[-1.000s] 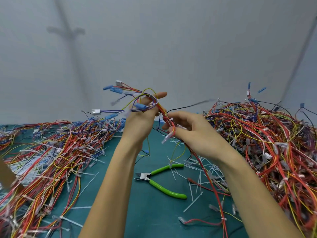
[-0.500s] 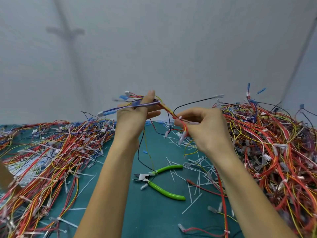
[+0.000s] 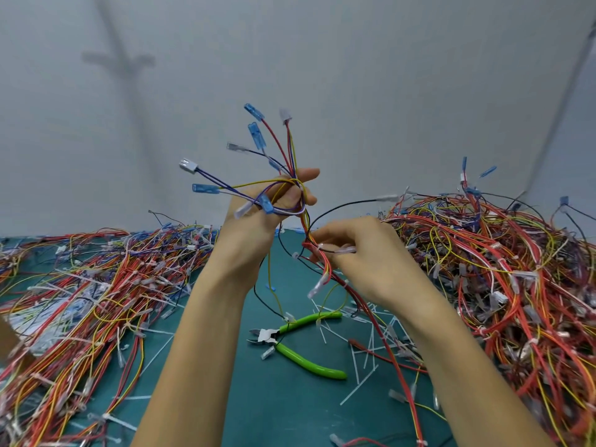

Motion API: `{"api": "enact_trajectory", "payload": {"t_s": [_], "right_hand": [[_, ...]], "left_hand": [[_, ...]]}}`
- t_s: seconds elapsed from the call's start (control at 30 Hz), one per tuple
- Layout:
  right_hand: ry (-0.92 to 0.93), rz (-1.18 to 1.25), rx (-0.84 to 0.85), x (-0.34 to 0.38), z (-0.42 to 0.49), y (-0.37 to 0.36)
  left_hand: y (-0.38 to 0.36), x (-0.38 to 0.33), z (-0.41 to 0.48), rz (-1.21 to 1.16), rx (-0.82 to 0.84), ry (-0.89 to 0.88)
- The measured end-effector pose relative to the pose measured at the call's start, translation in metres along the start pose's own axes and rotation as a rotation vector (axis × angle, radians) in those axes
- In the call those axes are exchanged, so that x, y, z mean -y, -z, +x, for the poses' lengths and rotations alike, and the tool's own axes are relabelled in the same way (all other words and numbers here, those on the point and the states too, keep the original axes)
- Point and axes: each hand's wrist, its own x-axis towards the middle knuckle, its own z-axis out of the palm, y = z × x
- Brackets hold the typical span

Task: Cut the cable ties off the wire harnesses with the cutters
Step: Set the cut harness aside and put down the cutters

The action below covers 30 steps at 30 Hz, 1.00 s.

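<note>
Grips one wire harness (image 3: pixel 291 159) in the left hand (image 3: pixel 258 227), fingers and thumb curled tight round the bundle, raised above the desk (image 3: pixel 258 411) against a pale wall (image 3: pixel 354 75). Above that fist, fanned out on red, yellow and violet leads: blue terminals (image 3: pixel 254 133), and off to the left a white connector (image 3: pixel 188 165).

Pinches the same harness lower down with the right hand (image 3: pixel 364 253), fingertips closed on the red and yellow strands, with a clear sleeved lead lying across them. Just left of those fingertips, on a black lead: a small white cable tie (image 3: pixel 295 255). From the pinch downward, red wires trailing past the right forearm toward the near edge of the desk.

On the green desk between the two forearms: cutters (image 3: pixel 290 346) with bright green handles splayed, nose pointing left, touched by neither hand. Just beside and right of the cutters: a scatter of white tie offcuts (image 3: pixel 364 353).

To the left, a broad tangled heap of harnesses (image 3: pixel 96 285), mostly red, orange and yellow. To the right, a taller heap (image 3: pixel 500 269) of the same kind, well apart from the cutters, close behind the right hand.
</note>
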Motion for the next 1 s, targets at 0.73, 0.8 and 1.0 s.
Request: {"api": "enact_trajectory", "payload": {"t_s": [0.73, 0.8, 1.0], "right_hand": [[0.050, 0.546, -0.459, 0.002, 0.002, 0.008], [0.029, 0.584, -0.486, 0.000, 0.002, 0.009], [-0.024, 0.658, -0.573, -0.007, 0.004, 0.014]], "left_hand": [[-0.005, -0.003, 0.000, 0.091, 0.105, 0.429], [-0.008, -0.004, -0.001, 0.179, 0.208, 0.441], [0.010, -0.005, -0.006, 0.224, 0.439, 0.417]]}}
